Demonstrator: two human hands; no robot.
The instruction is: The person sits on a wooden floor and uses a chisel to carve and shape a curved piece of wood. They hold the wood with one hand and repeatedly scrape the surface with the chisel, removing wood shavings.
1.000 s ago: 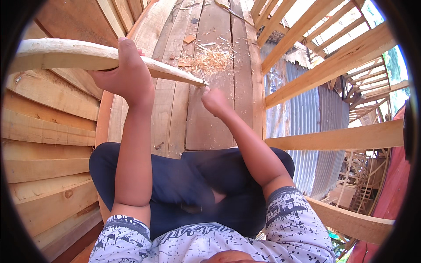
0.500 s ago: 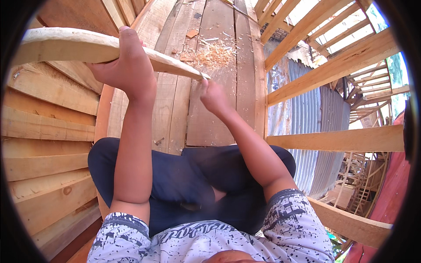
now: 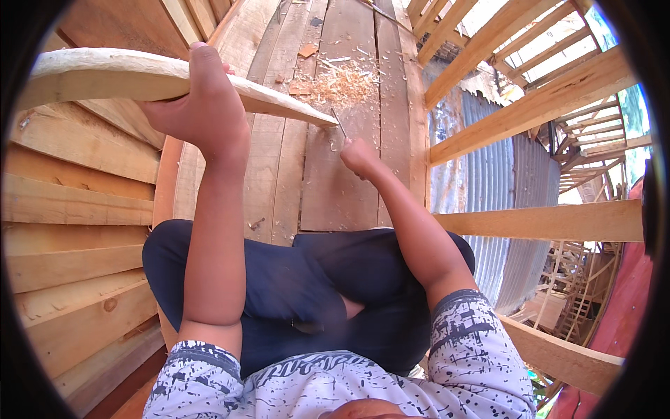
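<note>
My left hand point(image 3: 213, 112) is wrapped around a long, pale, slightly curved piece of wood point(image 3: 112, 75), thumb over the top. The piece reaches from the far left to a tapered end near the middle of the view. Just right of that tapered end, my right hand point(image 3: 360, 158) is closed in a fist. From it sticks out a thin-bladed knife point(image 3: 340, 124), tip up by the wood's end; its handle is hidden in my fingers. In the picture the blade lies very close to the wood, and I cannot tell whether they touch.
Wood shavings point(image 3: 342, 85) and small chips lie on the plank floor point(image 3: 335, 188) beyond my crossed legs point(image 3: 293, 279). A slatted wooden wall point(image 3: 80, 237) rises on the left. Wooden rails point(image 3: 544, 222) stand on the right, with corrugated metal sheets point(image 3: 488, 188) behind them.
My right hand has moved right and slightly nearer, away from the wood's tapered end, and the blade now shows clearly. My left hand and the wood have hardly moved.
</note>
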